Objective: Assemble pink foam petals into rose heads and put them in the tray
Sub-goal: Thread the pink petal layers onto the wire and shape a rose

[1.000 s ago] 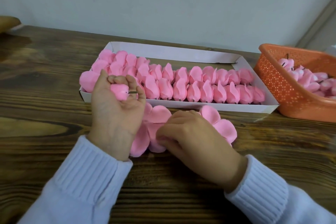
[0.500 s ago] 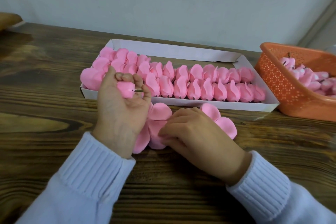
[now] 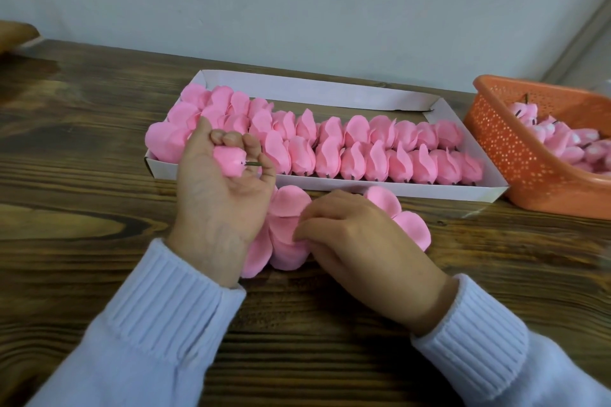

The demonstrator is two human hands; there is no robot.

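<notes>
Rose bud [image 3: 228, 162]: pink, short dark stem pointing right, gripped inside the curled left fingers [image 3: 231, 139]. Petals [image 3: 289, 203]: pink, flat, overlapping, under and around the curled right fingertips [image 3: 305, 220]. Tray [image 3: 317, 92]: white, beyond both sets of fingers, holding two rows of rose heads [image 3: 363, 155].

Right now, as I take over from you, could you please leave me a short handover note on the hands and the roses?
Left hand: palm up, fingers curled round a bud, its stem pointing right.
Right hand: fingers pinching at the loose petals on the table, before the tray.
Tray: rows of finished rose heads along the front; back strip bare.
Orange basket right of the tray: spare buds.
Left to do: wrap petals round the held bud, set it in the tray.
</notes>
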